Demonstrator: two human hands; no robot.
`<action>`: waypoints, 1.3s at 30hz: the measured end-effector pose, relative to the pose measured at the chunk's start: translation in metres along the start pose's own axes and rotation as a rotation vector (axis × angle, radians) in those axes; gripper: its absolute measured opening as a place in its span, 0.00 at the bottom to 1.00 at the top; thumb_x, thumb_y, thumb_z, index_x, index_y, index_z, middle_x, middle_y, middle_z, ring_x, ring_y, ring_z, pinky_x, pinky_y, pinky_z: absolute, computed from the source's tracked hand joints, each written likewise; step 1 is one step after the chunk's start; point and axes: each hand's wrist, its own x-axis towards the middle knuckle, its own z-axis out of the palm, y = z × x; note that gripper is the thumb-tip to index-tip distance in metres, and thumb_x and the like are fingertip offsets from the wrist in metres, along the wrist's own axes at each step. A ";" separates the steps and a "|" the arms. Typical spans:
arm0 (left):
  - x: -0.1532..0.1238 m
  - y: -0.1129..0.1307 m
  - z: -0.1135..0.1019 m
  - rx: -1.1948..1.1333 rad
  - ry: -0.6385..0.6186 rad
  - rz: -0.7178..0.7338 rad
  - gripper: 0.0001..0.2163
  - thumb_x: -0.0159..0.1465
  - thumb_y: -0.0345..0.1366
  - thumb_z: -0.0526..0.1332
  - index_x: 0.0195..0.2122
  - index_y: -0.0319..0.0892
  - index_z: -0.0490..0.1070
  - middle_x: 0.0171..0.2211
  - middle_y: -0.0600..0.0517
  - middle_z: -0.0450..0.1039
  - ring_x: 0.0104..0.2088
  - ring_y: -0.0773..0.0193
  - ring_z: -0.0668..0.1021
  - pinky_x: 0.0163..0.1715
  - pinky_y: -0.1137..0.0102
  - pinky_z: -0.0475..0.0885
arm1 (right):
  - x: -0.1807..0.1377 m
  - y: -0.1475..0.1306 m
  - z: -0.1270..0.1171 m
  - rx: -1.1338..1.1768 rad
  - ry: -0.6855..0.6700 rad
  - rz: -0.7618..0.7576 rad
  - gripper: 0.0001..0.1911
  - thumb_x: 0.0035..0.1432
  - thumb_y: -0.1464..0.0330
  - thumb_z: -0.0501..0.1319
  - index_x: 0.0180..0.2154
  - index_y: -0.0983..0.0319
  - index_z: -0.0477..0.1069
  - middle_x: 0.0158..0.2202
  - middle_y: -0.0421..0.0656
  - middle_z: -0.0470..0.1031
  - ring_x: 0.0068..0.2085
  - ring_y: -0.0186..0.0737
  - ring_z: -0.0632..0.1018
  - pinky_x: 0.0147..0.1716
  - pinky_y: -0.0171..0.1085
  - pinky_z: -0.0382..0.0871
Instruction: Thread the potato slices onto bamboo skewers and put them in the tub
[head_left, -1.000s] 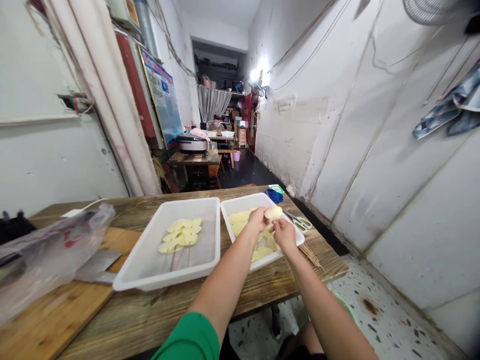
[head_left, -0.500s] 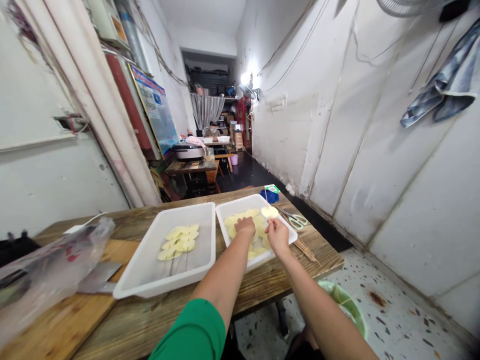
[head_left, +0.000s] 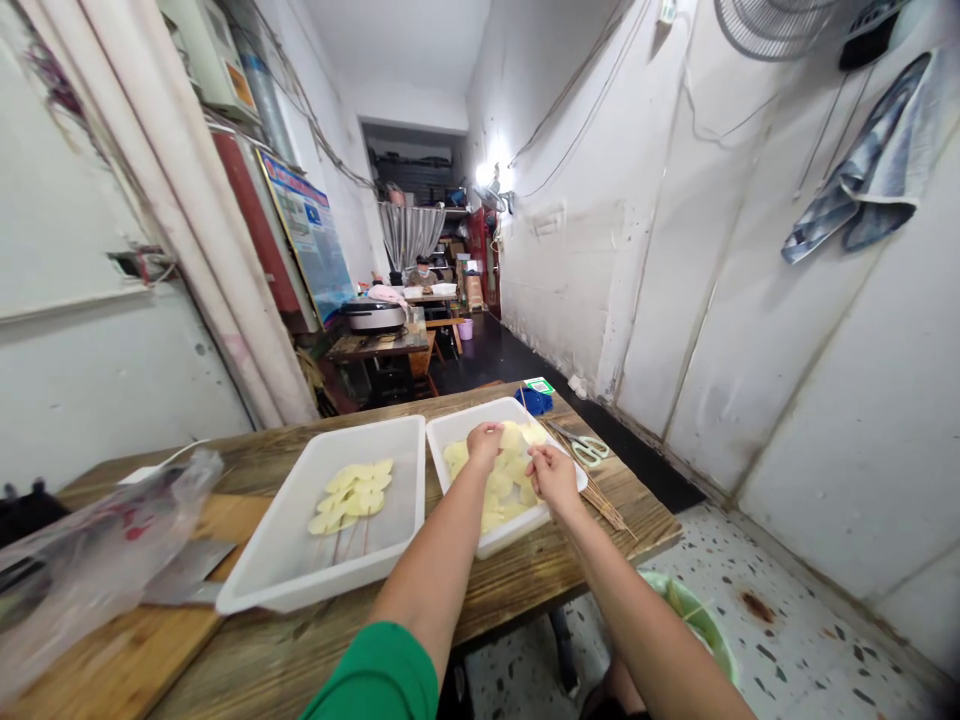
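Observation:
Over the right-hand white tray (head_left: pixel 491 548), my left hand (head_left: pixel 485 446) pinches a thin pale yellow potato slice (head_left: pixel 511 437). My right hand (head_left: pixel 552 474), its fingers closed, grips a thin wooden skewer (head_left: pixel 523 398) standing roughly upright. A potato slice (head_left: pixel 535 433) is threaded on that skewer above my fingers. Loose potato slices (head_left: pixel 499 497) lie spread over the bottom of this tray. In the left-hand white tray (head_left: pixel 289 545), several skewered potato slices (head_left: pixel 351 492) rest overlapping, their sticks pointing toward me.
Bare skewers (head_left: pixel 609 505) and scissors (head_left: pixel 589 448) lie right of the trays; a blue cloth-like item (head_left: pixel 533 401) sits behind. On the left are a cleaver (head_left: pixel 187 572), a cutting board (head_left: pixel 112 650) and a plastic bag (head_left: pixel 127 540). A green bin (head_left: pixel 694 620) stands below. Someone sits far back.
My left hand has come up from the loose slices with one potato slice and moved toward the skewer. My right hand still holds the skewer. The view has shifted slightly.

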 end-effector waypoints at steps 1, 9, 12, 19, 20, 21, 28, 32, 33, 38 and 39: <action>-0.002 0.001 0.002 -0.058 0.001 -0.025 0.07 0.52 0.32 0.67 0.27 0.41 0.68 0.27 0.51 0.71 0.28 0.63 0.76 0.31 0.69 0.71 | -0.005 -0.003 -0.005 0.030 -0.046 0.024 0.12 0.54 0.58 0.52 0.30 0.60 0.66 0.18 0.36 0.70 0.12 0.31 0.61 0.12 0.32 0.52; -0.006 0.004 0.013 -0.237 -0.042 -0.013 0.05 0.60 0.35 0.61 0.36 0.40 0.68 0.31 0.49 0.70 0.24 0.69 0.74 0.25 0.67 0.75 | -0.038 0.003 -0.035 -0.338 -0.151 -0.099 0.13 0.53 0.60 0.53 0.22 0.60 0.66 0.14 0.39 0.69 0.18 0.36 0.70 0.22 0.33 0.61; -0.006 0.005 0.013 -0.254 -0.012 0.033 0.06 0.60 0.36 0.62 0.35 0.40 0.69 0.31 0.49 0.69 0.25 0.68 0.74 0.25 0.66 0.76 | -0.037 0.008 -0.033 -0.303 -0.170 -0.055 0.13 0.52 0.60 0.54 0.21 0.60 0.66 0.13 0.38 0.68 0.18 0.36 0.69 0.22 0.34 0.61; -0.001 0.003 0.013 -0.195 -0.027 0.065 0.08 0.59 0.35 0.63 0.39 0.39 0.72 0.29 0.51 0.68 0.27 0.68 0.74 0.27 0.67 0.77 | -0.037 0.008 -0.032 -0.176 -0.171 0.040 0.13 0.48 0.59 0.56 0.21 0.61 0.67 0.12 0.36 0.65 0.15 0.32 0.63 0.19 0.32 0.56; -0.001 0.002 0.014 -0.195 -0.053 0.061 0.09 0.58 0.33 0.64 0.40 0.39 0.72 0.29 0.51 0.68 0.28 0.67 0.75 0.27 0.67 0.78 | -0.037 0.009 -0.032 -0.167 -0.169 0.046 0.13 0.47 0.59 0.56 0.21 0.61 0.68 0.12 0.36 0.65 0.15 0.32 0.62 0.18 0.32 0.55; -0.001 0.001 0.014 -0.200 -0.080 0.062 0.11 0.58 0.32 0.64 0.42 0.39 0.72 0.30 0.50 0.69 0.28 0.67 0.75 0.28 0.67 0.77 | -0.037 0.010 -0.032 -0.158 -0.167 0.049 0.13 0.47 0.59 0.56 0.22 0.61 0.68 0.12 0.35 0.65 0.15 0.32 0.62 0.18 0.32 0.55; -0.003 0.001 0.013 -0.248 -0.150 0.105 0.15 0.54 0.25 0.64 0.44 0.40 0.74 0.34 0.48 0.74 0.29 0.66 0.76 0.29 0.69 0.76 | -0.034 0.015 -0.032 -0.152 -0.158 0.048 0.12 0.47 0.59 0.55 0.23 0.62 0.68 0.12 0.36 0.65 0.15 0.32 0.62 0.17 0.32 0.53; -0.002 0.004 0.012 -0.191 -0.042 0.117 0.10 0.51 0.25 0.66 0.36 0.37 0.76 0.31 0.48 0.76 0.28 0.67 0.76 0.25 0.75 0.71 | -0.035 0.014 -0.033 -0.176 -0.162 0.039 0.13 0.48 0.59 0.55 0.22 0.62 0.68 0.12 0.36 0.65 0.15 0.31 0.61 0.17 0.32 0.53; -0.002 0.005 0.012 -0.174 -0.015 0.126 0.08 0.51 0.25 0.66 0.33 0.37 0.76 0.30 0.48 0.76 0.27 0.68 0.75 0.24 0.77 0.70 | -0.035 0.014 -0.033 -0.179 -0.161 0.038 0.13 0.49 0.59 0.55 0.22 0.62 0.68 0.12 0.36 0.65 0.15 0.31 0.61 0.17 0.32 0.53; -0.001 0.007 0.010 -0.131 0.035 0.161 0.05 0.50 0.26 0.66 0.30 0.37 0.76 0.27 0.50 0.75 0.23 0.69 0.74 0.22 0.76 0.69 | -0.036 0.011 -0.032 -0.197 -0.165 0.024 0.14 0.49 0.59 0.56 0.21 0.62 0.68 0.12 0.36 0.65 0.16 0.32 0.63 0.19 0.32 0.55; -0.001 0.006 0.010 -0.121 0.038 0.163 0.05 0.50 0.27 0.66 0.29 0.37 0.76 0.26 0.50 0.75 0.22 0.70 0.73 0.22 0.76 0.69 | -0.036 0.011 -0.032 -0.198 -0.165 0.022 0.14 0.49 0.59 0.56 0.21 0.62 0.68 0.12 0.36 0.65 0.16 0.32 0.63 0.19 0.32 0.55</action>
